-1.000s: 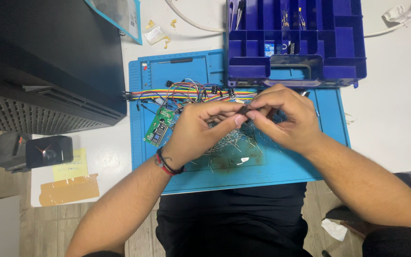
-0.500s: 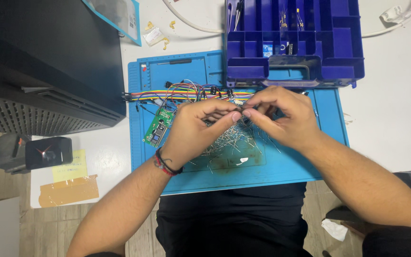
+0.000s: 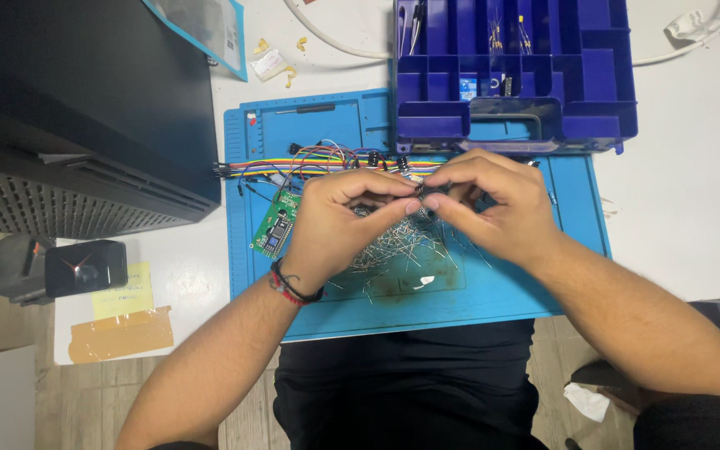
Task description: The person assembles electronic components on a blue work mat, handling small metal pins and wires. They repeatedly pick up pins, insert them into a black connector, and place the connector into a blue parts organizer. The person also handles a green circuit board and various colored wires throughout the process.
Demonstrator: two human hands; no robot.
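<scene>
I look straight down at a white table with a blue silicone work mat lying at its near edge. My left hand and right hand meet over the middle of the mat, fingertips touching. Both pinch one small dark component between thumb and forefinger; it is too small to name more closely. The other fingers curl loosely. A red and black braided wristband circles my left wrist.

Under the hands, on the mat, lies a loose pile of thin metal wire leads. Just to the left of my left hand a small green circuit board rests tilted on the mat. Behind the hands a rainbow ribbon of jumper wires runs across the mat from its left edge toward the middle.

At the far edge of the mat, partly resting on it, stands an open dark blue compartment box holding small parts. A large black case fills the far left corner of the table. A yellow sticky note and a strip of brown tape sit at the near left corner.
</scene>
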